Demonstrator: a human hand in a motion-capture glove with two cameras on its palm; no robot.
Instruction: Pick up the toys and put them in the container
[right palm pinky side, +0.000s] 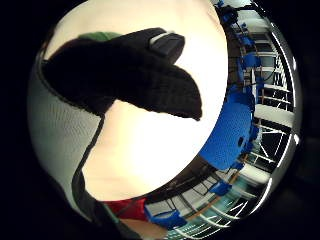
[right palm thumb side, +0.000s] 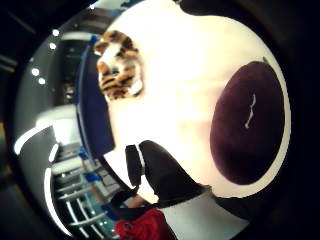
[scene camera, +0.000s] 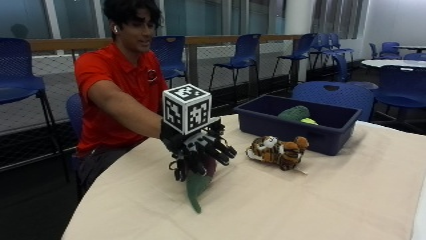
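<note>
While the person in the red shirt is sitting at the far side of the cloth-covered table, the gloved right hand is reaching out over the near part of the tabletop, fingers spread and pointing downward and outward. A green toy is lying on the cloth directly under that hand, its narrow end pointing toward the table's near edge; its upper end is meeting the fingers, but I cannot tell whether they are gripping it or only touching it. In the little-finger palm view a black-gloved finger is crossing in front of the pale cloth, with a sliver of green at its far side.

A striped tiger toy is lying on the cloth between the hand and the blue container, just beside the container's front wall; the thumb-side palm view is showing the same tiger against the blue wall. Inside the container a green toy and a yellow-green one are resting. The dark rounded shape in the thumb-side view I cannot identify. The other hand is out of sight.
</note>
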